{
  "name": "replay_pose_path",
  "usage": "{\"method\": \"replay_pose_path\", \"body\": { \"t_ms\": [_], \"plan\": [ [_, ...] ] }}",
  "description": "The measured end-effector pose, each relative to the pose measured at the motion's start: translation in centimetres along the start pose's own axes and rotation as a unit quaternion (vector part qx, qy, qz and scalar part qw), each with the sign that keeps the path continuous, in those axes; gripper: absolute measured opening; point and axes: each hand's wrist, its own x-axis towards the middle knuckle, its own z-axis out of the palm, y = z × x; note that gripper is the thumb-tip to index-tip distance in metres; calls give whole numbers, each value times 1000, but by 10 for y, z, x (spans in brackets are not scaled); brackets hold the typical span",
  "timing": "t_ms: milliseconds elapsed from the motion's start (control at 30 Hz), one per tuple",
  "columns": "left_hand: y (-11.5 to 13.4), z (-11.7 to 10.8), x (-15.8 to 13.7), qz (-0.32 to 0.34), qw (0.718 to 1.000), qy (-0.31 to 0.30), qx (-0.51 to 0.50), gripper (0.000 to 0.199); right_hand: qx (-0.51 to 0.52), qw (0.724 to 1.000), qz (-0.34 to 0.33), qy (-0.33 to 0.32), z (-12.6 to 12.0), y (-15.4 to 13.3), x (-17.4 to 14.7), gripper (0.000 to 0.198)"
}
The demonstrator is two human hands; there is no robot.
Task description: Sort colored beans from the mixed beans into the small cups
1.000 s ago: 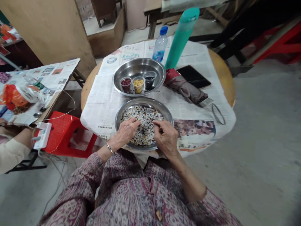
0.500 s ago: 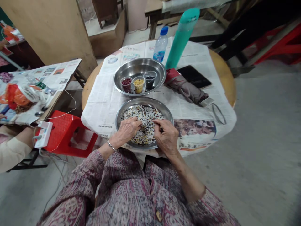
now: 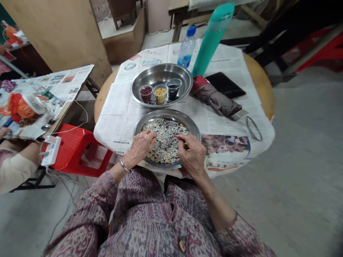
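Observation:
Mixed white, dark and yellow grains and beans (image 3: 166, 137) cover the bottom of a steel basin (image 3: 193, 125) on the table's near side. At its left rim is my left hand (image 3: 142, 144), with curled fingers pressed together over the mix; whatever they hold is hidden. My right hand (image 3: 192, 151) reaches over the right side, thumb and forefinger pinched, and a few dark and yellow beans (image 3: 185, 145) show inside its curled fingers. Behind, a second steel basin (image 3: 139, 76) holds three clear cups: red beans (image 3: 146, 91), yellow beans (image 3: 160, 93) and black beans (image 3: 173, 87).
Newspaper (image 3: 112, 121) covers the round table. A water bottle (image 3: 187, 46), a teal bottle (image 3: 213, 39), a dark tablet (image 3: 226, 85) and a folded umbrella (image 3: 214, 97) stand or lie beyond the basins. Left are a red stool (image 3: 72, 151), a power strip (image 3: 50, 151) and another person's arm.
My left hand has drawn slightly left, away from the middle of the mix. My right hand stays pinched over the right side. The whole view has shifted a little.

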Motion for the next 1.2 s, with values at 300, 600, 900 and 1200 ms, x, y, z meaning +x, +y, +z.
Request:
{"method": "replay_pose_path", "body": {
  "t_ms": [300, 600, 900, 1200],
  "plan": [
    [-4, -1, -5, -64, 997, -15, 32, 11, 0, 1000, 11, 4, 1, 1, -1, 23],
    [-8, 10, 8, -22, 999, -25, 12, 15, -11, 1000, 1, 2, 0, 1, -1, 22],
    [-4, 2, 6, -41, 999, -30, -4, 9, -8, 1000, 1, 0, 1, 1, -1, 23],
    [-10, 4, 10, -5, 1000, 2, -20, 19, -6, 1000, 12, -3, 0, 0, -1, 23]
  ]
}}
